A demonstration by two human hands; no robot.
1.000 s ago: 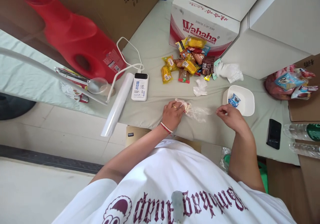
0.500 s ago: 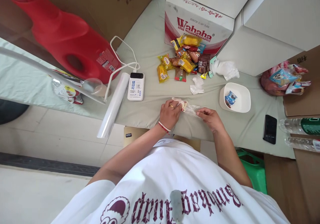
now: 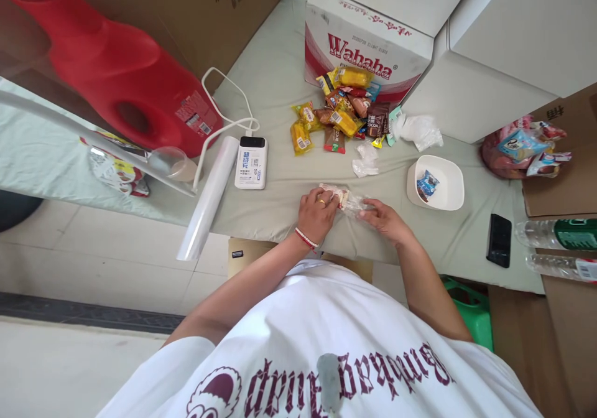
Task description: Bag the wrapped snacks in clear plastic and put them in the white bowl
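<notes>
My left hand (image 3: 318,214), wearing a ring and a beaded bracelet, is closed over a small pale-and-red snack packet (image 3: 342,199) lying on the cloth-covered table. Crinkled clear plastic film (image 3: 355,205) stretches from the packet to the right. At that end my right hand (image 3: 383,220) pinches the film between thumb and fingers. Beyond my hands lies a loose crumpled piece of clear plastic (image 3: 365,159). To the right stands a white square bowl (image 3: 450,203) holding a blue wrapped snack (image 3: 427,185).
Behind, assorted wrapped snacks (image 3: 345,110) are heaped against a Wahaha box (image 3: 368,51). At left are a power bank (image 3: 252,164), a film roll (image 3: 209,200) overhanging the table edge and a red jug (image 3: 135,88). A phone (image 3: 499,240) and plastic bottles (image 3: 559,234) lie right.
My right hand has shifted slightly left along the film, toward my left hand, and the film between them has bunched up. My left hand stays on the packet.
</notes>
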